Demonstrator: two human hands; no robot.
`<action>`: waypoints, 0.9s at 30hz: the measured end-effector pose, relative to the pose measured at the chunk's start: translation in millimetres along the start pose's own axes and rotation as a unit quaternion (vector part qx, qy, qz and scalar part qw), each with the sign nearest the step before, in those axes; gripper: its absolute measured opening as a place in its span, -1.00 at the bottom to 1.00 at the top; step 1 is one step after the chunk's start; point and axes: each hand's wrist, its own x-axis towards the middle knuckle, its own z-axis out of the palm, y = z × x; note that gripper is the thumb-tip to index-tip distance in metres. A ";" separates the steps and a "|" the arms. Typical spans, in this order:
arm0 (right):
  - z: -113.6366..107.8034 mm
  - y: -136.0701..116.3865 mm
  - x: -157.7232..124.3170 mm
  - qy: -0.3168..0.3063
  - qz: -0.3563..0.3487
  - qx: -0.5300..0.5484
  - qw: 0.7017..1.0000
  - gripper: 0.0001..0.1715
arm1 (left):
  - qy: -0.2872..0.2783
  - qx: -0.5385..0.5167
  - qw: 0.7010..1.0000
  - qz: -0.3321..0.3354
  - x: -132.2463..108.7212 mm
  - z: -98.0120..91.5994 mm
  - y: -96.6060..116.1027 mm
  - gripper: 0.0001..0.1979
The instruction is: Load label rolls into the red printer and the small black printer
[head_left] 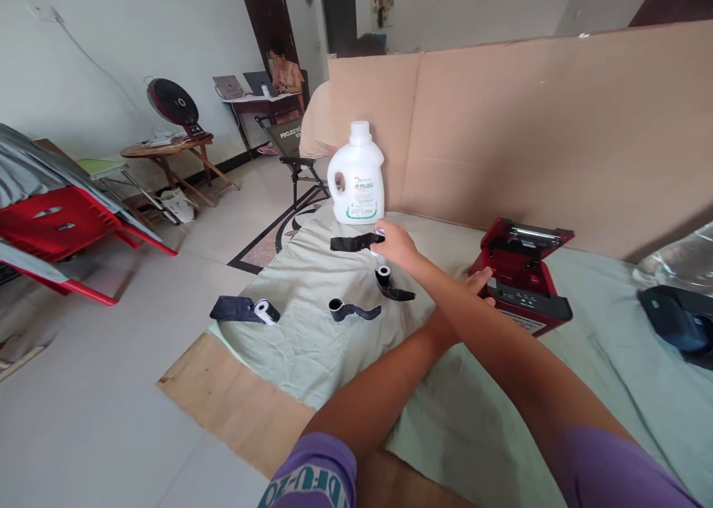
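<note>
My arms are crossed. My right hand [395, 245] reaches left across a pale green cloth [312, 344] and is closed on the white core of a paper roll with a black strip [352, 242] trailing to the left. My left hand [480, 281] passes under the right arm and rests against the left side of a small red printer [526, 281] whose lid stands open; its fingers are mostly hidden. Three more black-wrapped rolls lie on the cloth: one near my right hand [390, 281], one in the middle [350, 310], one at the left edge [245, 309].
A white detergent bottle [357, 175] stands at the back of the cloth, before a cardboard wall [529, 122]. A black device [676, 322] and clear plastic [676, 259] lie at the right. Red chairs [67, 233], a fan [172, 103] and a seated person [284, 70] are at the left.
</note>
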 end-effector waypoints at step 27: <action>18.8 -0.3 -10.0 -0.010 -0.133 0.031 0.991 -0.48 | -0.040 0.049 0.998 0.013 4.5 -3.7 -3.8 -0.29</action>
